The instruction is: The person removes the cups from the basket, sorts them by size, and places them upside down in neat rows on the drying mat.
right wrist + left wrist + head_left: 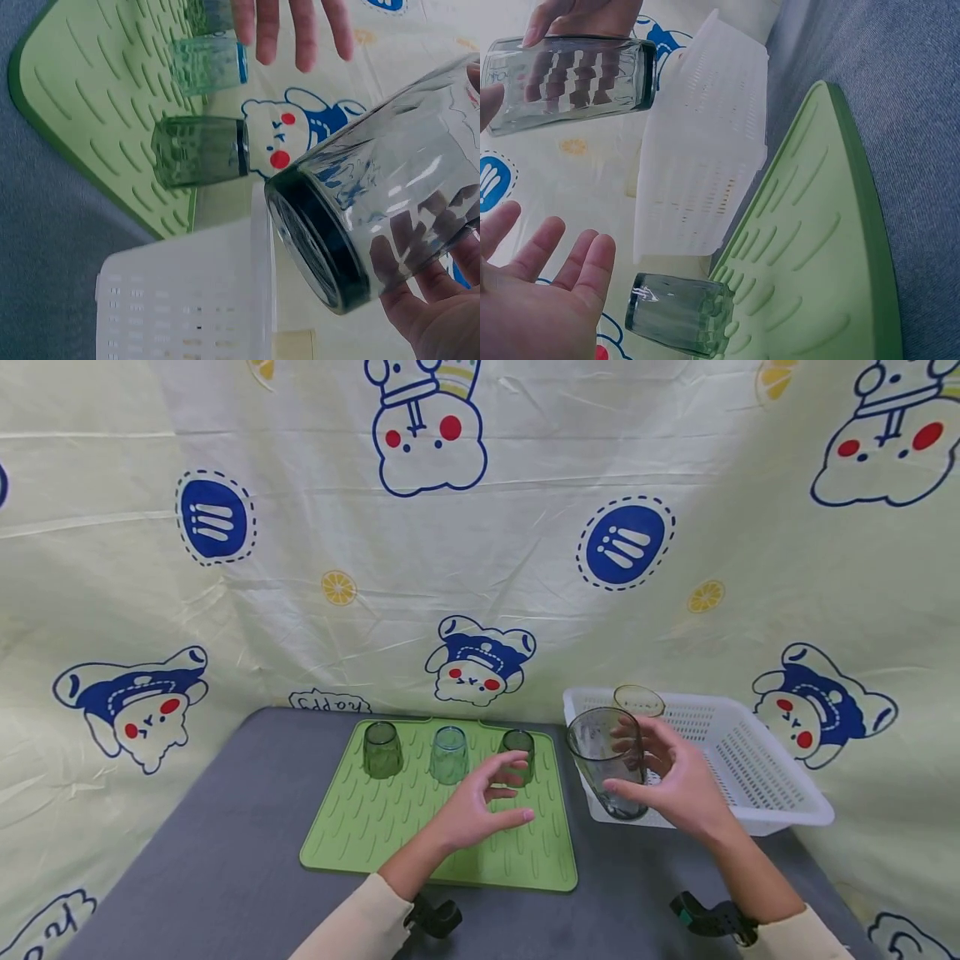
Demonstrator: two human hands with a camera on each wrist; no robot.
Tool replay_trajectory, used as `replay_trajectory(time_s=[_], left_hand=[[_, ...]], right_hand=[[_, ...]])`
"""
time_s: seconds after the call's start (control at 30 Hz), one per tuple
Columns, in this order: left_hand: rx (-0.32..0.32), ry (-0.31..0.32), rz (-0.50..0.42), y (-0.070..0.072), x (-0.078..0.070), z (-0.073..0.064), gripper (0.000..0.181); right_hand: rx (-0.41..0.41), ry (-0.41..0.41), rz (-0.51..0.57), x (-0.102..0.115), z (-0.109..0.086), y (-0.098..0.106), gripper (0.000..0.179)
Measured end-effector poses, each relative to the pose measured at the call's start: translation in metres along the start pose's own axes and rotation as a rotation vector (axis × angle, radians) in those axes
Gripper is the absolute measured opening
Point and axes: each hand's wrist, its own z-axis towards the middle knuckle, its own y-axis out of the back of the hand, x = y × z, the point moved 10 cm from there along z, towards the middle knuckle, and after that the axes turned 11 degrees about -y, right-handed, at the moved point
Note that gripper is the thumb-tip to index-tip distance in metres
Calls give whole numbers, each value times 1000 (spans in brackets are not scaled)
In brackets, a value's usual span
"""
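Note:
In the head view my right hand point(686, 781) grips a large clear grey drinking glass point(598, 756) by its side, fingers behind and thumb in front. The glass tilts slightly, with its rim up and its thick dark base point(315, 240) over the left edge of the white basket. My left hand point(474, 810) is held over the green drying mat point(397, 839), fingers spread and holding nothing. Three smaller glasses stand upside down on the mat's far part: a green one point(382, 752), a bluish one point(449, 757) and a dark grey-green one point(517, 742), partly behind the left fingers.
A white perforated basket point(795, 814) stands right of the mat, and a yellowish-rimmed glass point(639, 692) shows inside it, partly hidden by the right hand. A printed cloth point(525, 552) hangs behind the grey table point(225, 827).

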Motion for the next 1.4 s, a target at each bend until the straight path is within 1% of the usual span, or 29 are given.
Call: replay_trajectory(time_s=[0.1,0.23,0.4,0.5,0.67,0.9,1.07,1.27,1.4], left_hand=[[-6,3,-8,0,-3,0,71],[-9,7,-18,0,-6,-1,72],[-15,20,-39,-1,-8,-1,76],[-16,24,-56,-3,-10,-2,77],[-19,23,-70,-5,-16,-3,79],[-9,26,-68,-8,-21,-4,84],[8,13,-64,-11,-23,-4,85],[26,-8,-28,-12,-22,-4,84],[29,-6,-11,-12,-21,-6,83]], right_hand=[[12,21,-5,6,-1,-6,74],[39,25,-19,10,-4,-15,72],[77,24,-50,14,-8,-26,77],[102,44,-64,19,-10,-32,78],[121,79,-132,23,-13,-42,77],[138,134,-232,29,-16,-53,77],[151,172,-287,34,-18,-59,78],[162,174,-329,35,-19,-66,79],[167,177,-341,36,-20,-68,80]])
